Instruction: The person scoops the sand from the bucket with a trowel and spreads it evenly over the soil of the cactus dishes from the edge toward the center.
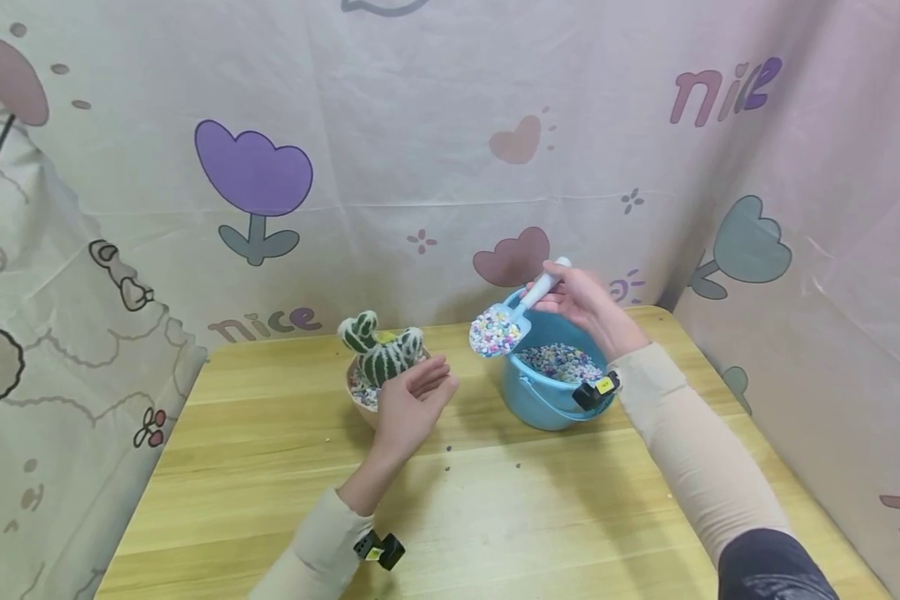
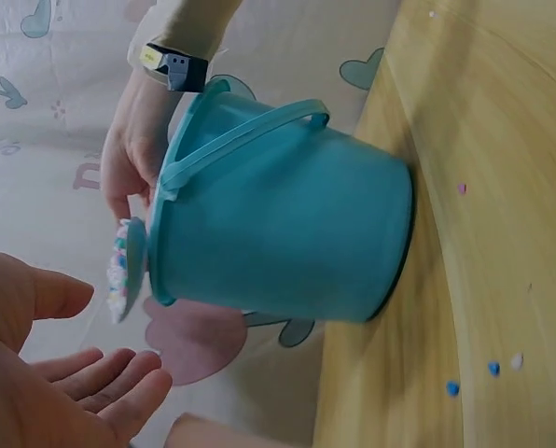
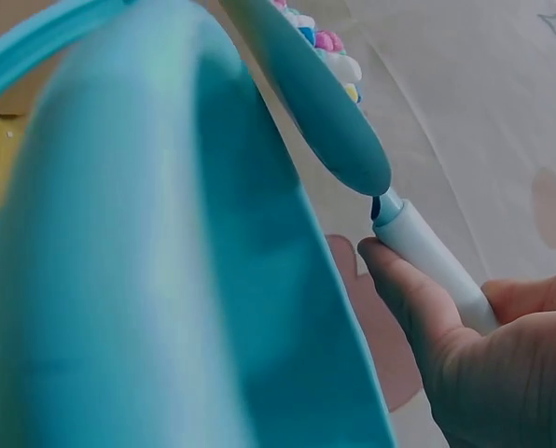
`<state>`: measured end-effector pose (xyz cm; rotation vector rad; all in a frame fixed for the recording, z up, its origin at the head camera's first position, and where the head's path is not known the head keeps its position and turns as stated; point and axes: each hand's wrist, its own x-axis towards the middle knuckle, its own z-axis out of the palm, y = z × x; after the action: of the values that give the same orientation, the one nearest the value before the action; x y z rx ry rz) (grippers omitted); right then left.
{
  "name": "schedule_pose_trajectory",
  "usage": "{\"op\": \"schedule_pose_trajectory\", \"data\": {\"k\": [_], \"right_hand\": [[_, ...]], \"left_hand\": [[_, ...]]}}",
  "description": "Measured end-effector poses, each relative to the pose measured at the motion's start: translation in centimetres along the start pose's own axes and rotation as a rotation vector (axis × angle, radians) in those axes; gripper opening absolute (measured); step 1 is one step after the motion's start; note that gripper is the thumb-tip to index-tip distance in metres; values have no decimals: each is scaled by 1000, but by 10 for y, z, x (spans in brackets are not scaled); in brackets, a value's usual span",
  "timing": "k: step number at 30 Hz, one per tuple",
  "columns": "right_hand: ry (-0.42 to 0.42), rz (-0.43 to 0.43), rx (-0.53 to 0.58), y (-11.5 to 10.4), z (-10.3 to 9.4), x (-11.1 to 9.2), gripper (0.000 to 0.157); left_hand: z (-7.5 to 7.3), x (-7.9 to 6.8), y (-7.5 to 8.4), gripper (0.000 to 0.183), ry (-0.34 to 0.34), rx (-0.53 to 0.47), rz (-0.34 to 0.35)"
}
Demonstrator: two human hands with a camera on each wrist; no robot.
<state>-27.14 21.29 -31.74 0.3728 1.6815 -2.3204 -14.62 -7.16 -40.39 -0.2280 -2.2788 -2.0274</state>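
My right hand (image 1: 579, 304) grips the white handle of a small blue shovel (image 1: 521, 319). Its scoop is heaped with colourful pebbles (image 1: 492, 333) and hangs above the left rim of a blue bucket (image 1: 543, 400). More mixed pebbles (image 1: 558, 362) lie inside the bucket. In the right wrist view, fingers and thumb wrap the handle (image 3: 437, 261) beside the bucket wall. My left hand (image 1: 412, 408) is held in front of a potted cactus (image 1: 387, 358), fingers relaxed and holding nothing. It hides part of the pot (image 1: 363, 410), whose top is covered with pebbles.
Both things stand on a wooden table (image 1: 270, 467) backed by a printed cloth (image 1: 405, 150). A few loose pebbles (image 2: 453, 388) are scattered on the tabletop in front of the pot and bucket. The bucket's handle (image 1: 551, 404) hangs down its front.
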Motion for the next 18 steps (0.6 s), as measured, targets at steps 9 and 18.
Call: {"op": "schedule_pose_trajectory", "data": {"k": [9, 18], "right_hand": [[-3, 0, -8, 6, 17, 3, 60], [12, -14, -20, 14, 35, 5, 57]], "left_hand": [[-34, -19, 1, 60, 100, 73, 49], [-62, -30, -3, 67, 211, 110, 72]]}}
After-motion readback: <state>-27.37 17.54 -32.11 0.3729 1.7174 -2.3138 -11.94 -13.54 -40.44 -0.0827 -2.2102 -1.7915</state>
